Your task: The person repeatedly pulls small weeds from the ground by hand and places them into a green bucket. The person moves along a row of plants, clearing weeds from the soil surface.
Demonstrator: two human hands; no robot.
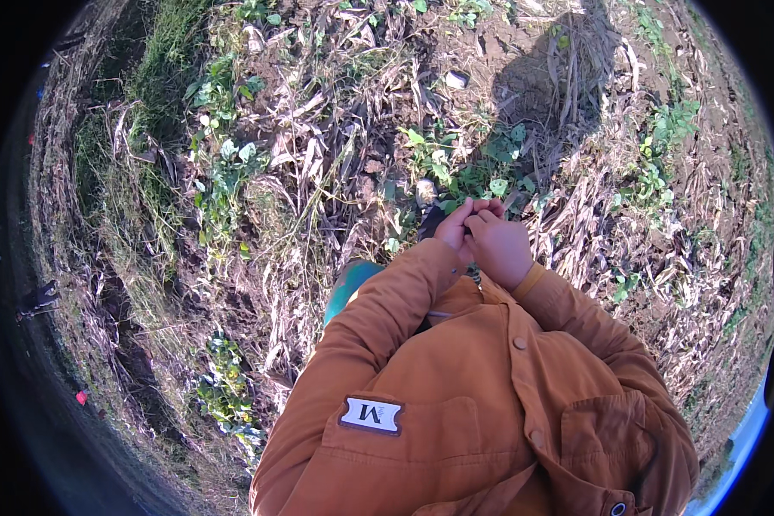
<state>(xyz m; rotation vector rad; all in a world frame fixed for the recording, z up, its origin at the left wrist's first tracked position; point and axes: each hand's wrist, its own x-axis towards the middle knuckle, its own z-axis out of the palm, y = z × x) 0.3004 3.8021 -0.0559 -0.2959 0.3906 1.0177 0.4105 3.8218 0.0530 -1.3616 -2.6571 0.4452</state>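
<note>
My left hand point(455, 227) and my right hand point(502, 248) meet in front of my chest, fingers bent and touching. Whether a small thing sits between the fingers is hidden by the right hand. Just beyond them grows a low leafy green plant point(440, 161), partly in my shadow. A dark piece point(429, 220), perhaps footwear or a trouser leg, shows beside the left hand. Past it lies a pale rounded thing point(426, 192), too unclear to name. The sleeves of a brown button-up jacket point(451, 387) cover both arms.
Dry stalks and leaves point(309, 155) litter the soil. Leafy plants point(226, 161) stand in a row at left, others point(654, 168) at right. A pale stone-like thing point(456, 80) lies ahead. A smooth green object point(351, 287) shows beside my left arm. Something red point(81, 397) lies far left.
</note>
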